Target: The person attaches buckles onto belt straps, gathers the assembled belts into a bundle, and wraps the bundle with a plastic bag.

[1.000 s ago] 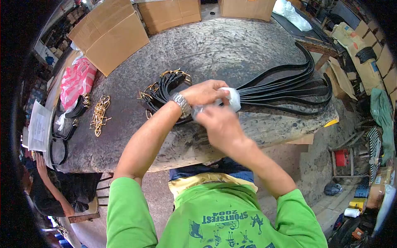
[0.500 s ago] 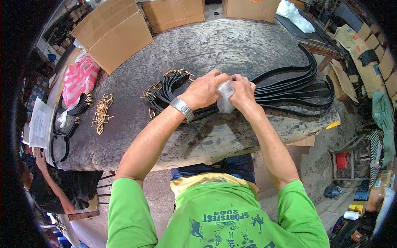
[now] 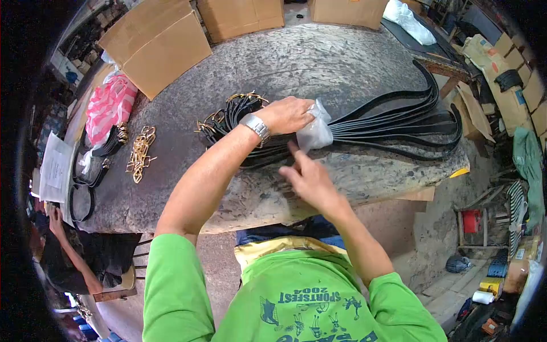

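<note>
A bundle of black straps (image 3: 393,128) lies across the dark worktable, its looped ends spread to the right and gold-coloured buckles (image 3: 245,100) at its left end. Clear plastic (image 3: 315,134) surrounds the middle of the bundle. My left hand (image 3: 288,115), with a metal watch at the wrist, is closed on the plastic at its upper left. Below the bundle, my right hand (image 3: 310,181) has its fingers apart and holds nothing, with the index finger pointing up at the plastic's lower left edge. A pile of loose gold-coloured metal links (image 3: 141,154) lies to the left.
Cardboard boxes (image 3: 159,48) stand along the table's far edge. At the left are a pink-and-white bag (image 3: 111,105), more black straps (image 3: 85,202) and a white bin (image 3: 55,168). Another person's arm (image 3: 74,251) shows at the lower left. A stool (image 3: 484,222) stands at the right.
My right hand has come off the plastic and moved down toward me, its fingers spreading. My left hand stays at the bundle, where the plastic now spreads wider.
</note>
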`<state>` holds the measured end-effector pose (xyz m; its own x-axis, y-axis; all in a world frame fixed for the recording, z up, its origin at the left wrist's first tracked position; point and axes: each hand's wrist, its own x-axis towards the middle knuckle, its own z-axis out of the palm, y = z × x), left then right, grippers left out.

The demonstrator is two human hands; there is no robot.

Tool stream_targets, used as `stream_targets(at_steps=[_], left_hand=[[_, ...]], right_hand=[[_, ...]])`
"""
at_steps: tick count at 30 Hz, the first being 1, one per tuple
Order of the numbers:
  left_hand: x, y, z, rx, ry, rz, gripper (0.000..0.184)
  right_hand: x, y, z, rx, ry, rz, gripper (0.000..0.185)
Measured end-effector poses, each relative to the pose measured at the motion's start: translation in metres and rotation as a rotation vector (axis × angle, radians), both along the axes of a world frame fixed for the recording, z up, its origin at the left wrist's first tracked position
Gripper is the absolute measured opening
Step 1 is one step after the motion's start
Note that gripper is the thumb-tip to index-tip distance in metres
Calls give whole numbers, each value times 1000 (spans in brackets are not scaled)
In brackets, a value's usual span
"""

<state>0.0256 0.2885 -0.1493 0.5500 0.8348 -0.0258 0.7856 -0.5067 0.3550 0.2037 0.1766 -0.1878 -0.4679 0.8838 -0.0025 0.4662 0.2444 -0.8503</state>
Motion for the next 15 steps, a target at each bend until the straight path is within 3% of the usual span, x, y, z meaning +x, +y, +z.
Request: stream_targets(at_steps=[3, 5, 9, 10, 11, 13, 14, 15], left_hand=[[-5, 2, 3, 34, 37, -96, 39], [-4, 5, 8, -196, -189, -23, 38], [-1, -1, -2, -182, -265, -35, 39], [-1, 2, -9, -72, -294, -89, 64], [-3, 6, -11, -72, -294, -90, 64], [4, 2, 20, -396, 111, 101, 95], [2, 6, 18, -395, 92, 86, 112], [4, 5, 22, -392, 89, 83, 112]], right_hand=[[11, 28, -10, -33, -17, -101, 39], [26, 33, -11, -131, 152, -131, 40], [27, 25, -26, -108, 265, -175, 40], [27, 25, -27, -73, 290, -186, 40], [28, 28, -28, -73, 290, -187, 40], [27, 34, -24, -104, 311, -168, 49], [28, 37, -17, -129, 192, -169, 41], [26, 40, -18, -125, 189, -171, 41]])
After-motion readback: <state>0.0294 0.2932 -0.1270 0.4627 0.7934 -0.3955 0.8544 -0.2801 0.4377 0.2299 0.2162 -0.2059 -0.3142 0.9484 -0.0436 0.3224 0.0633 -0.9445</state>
